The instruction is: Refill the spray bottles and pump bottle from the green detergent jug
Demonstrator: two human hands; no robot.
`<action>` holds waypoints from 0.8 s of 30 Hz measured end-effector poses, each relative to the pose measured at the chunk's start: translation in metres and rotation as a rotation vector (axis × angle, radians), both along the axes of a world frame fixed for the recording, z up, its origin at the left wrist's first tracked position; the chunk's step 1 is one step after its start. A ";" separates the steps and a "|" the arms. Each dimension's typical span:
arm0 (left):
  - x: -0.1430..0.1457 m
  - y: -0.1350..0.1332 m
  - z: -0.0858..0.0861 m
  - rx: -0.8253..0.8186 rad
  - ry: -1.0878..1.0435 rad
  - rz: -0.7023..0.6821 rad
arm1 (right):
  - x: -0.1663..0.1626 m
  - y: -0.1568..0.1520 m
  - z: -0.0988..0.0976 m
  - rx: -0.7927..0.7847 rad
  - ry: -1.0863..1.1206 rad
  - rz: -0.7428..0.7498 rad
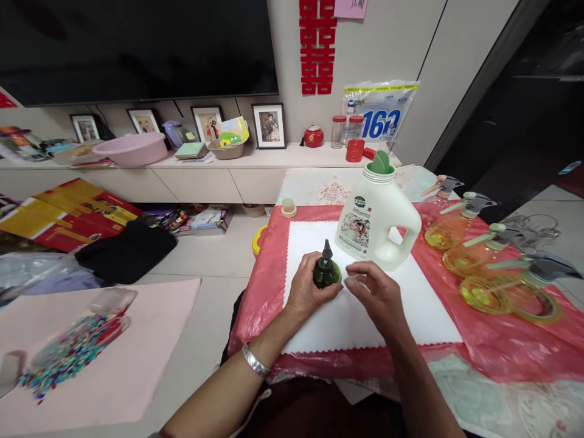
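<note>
A small dark green pump bottle (325,274) with a pointed spout stands over the white mat, and my left hand (305,286) is wrapped round it. Just to the right of the bottle is my right hand (376,292), its fingers loosely bent and apart, with nothing visible in them. Behind both hands stands a large white detergent jug (365,210) with a handle and a green spout (380,163) at its open neck. A clear cap (288,208) sits at the table's left edge.
Several spray bottles (460,258) with yellow liquid stand at the right, beside a roll of tape (538,304). Red plastic (264,286) covers the table under the white mat (420,316). Colourful small pieces (68,356) lie on a pink sheet at the left.
</note>
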State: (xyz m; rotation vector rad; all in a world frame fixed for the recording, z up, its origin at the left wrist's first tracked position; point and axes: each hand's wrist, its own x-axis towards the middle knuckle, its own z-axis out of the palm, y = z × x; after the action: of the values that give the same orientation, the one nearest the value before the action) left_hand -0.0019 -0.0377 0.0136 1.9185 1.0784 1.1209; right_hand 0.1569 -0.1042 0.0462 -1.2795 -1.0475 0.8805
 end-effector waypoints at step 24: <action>0.002 -0.001 -0.003 -0.010 0.113 0.070 | -0.042 0.027 -0.005 0.053 -0.234 0.038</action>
State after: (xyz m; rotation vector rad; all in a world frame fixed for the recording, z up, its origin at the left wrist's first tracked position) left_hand 0.0003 -0.0389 0.0102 1.9697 1.2183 1.0529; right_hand 0.1152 -0.0773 0.0409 -1.3443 -1.2743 0.7385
